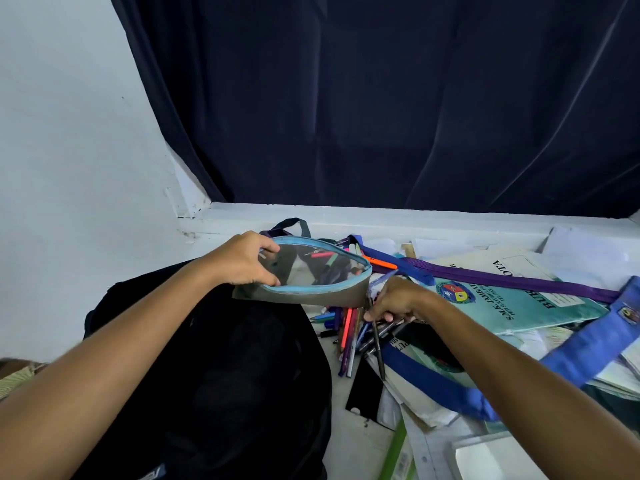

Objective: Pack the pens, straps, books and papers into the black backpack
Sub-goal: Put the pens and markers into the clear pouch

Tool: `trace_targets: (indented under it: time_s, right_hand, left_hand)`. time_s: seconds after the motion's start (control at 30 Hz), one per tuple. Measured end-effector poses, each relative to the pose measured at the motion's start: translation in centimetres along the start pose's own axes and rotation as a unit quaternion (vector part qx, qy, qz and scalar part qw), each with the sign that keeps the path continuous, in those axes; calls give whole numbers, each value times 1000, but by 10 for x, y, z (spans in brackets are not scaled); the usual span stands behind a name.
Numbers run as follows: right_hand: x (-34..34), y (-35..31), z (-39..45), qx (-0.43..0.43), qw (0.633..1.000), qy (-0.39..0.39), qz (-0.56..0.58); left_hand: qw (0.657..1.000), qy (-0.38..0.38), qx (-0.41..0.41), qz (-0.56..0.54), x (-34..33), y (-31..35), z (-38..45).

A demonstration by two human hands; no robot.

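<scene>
The black backpack (221, 368) lies at the lower left. Above it my left hand (242, 259) holds open a grey pencil pouch (311, 292) with a blue zip edge; a few pens lie inside. Just right of the pouch, my right hand (394, 301) grips a bunch of pens (377, 336) that point down and left. More loose pens (346, 337) lie on the surface under the pouch. A blue strap (568, 355) and a purple strap (512, 280) run across a teal book (519, 306) and papers (426, 407) on the right.
A white ledge (346, 216) and a dark curtain (381, 98) close off the back; a white wall (69, 133) stands on the left. A black card (363, 393) and a green-edged folder (398, 452) lie near the front.
</scene>
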State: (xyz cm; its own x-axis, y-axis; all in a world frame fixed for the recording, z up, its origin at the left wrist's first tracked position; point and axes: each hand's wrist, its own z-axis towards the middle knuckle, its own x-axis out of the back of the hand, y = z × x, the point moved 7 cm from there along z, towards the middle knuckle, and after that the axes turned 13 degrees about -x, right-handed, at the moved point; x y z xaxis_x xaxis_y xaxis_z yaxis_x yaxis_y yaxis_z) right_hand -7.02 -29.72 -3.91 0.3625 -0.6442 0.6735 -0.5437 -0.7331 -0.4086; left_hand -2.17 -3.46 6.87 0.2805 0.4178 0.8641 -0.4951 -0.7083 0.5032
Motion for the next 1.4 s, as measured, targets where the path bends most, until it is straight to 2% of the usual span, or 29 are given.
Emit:
trace_targets:
  time_s: [0.13, 0.27, 0.37, 0.43, 0.53, 0.6, 0.67, 0.77, 0.9, 1.03, 1.2, 1.33, 1.4]
  right_hand:
    - [37, 17, -11, -5, 985, -21, 173]
    - [98, 34, -32, 21, 950, 21, 310]
    - [143, 31, -56, 76, 906, 75, 410]
    - [162, 16, -76, 134, 885, 91, 437]
    - [163, -23, -108, 220, 892, 96, 384]
    - [153, -50, -122, 251, 920, 111, 281]
    - [138, -74, -128, 265, 946, 131, 132]
    - [112, -94, -123, 251, 960, 107, -63]
    - [84, -101, -109, 197, 959, 83, -187]
    - [84, -103, -111, 215, 959, 81, -163]
    - [120, -87, -121, 262, 957, 119, 20]
    - [129, -43, -80, 184, 947, 162, 208]
    - [112, -18, -51, 124, 959, 155, 202]
  left_hand:
    - [1000, -9, -12, 7, 2, 7, 1]
    - [999, -17, -28, 18, 4, 17, 7]
    - [998, -43, -41, 23, 1, 32, 14]
    - [996, -65, -52, 33, -3, 46, 19]
    - [992, -92, -71, 47, -6, 68, 28]
    - [989, -108, -86, 54, -6, 82, 32]
    - [987, -120, -97, 51, -6, 93, 35]
    - [986, -124, -108, 36, -4, 104, 38]
    - [985, -125, -120, 19, -4, 107, 38]
    - [986, -126, -111, 10, -7, 97, 35]
    - [990, -107, -88, 8, 0, 75, 28]
    - [995, -71, -76, 4, 15, 52, 21]
    - [997, -45, -60, 2, 23, 36, 16]
